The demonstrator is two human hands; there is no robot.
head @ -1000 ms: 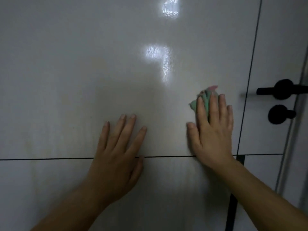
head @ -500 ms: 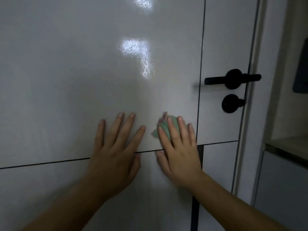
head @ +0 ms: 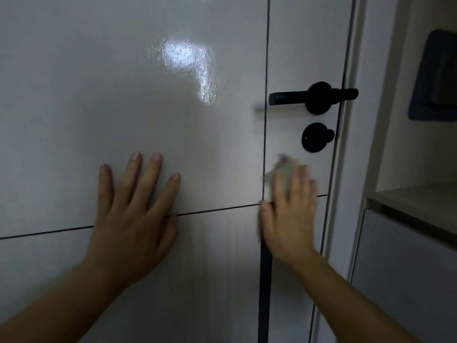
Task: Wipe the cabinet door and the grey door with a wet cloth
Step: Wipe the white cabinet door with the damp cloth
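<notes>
The left hand (head: 131, 219) lay flat on the grey door (head: 99, 95), its fingers spread and straight across the horizontal seam, holding nothing. The right hand (head: 289, 219), blurred by motion, pressed a green cloth (head: 282, 174) against the door's narrow right panel with straight fingers. The cloth showed above the fingertips, just below the black lock knob (head: 316, 137), with the black lever handle (head: 314, 97) higher up.

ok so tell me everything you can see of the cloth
The cloth is pale green, soft and bunched, blurred by motion. Most of it hides under the right hand, whose straight fingers press it against the grey door, just right of the dark vertical seam and below the round black lock knob.
</notes>
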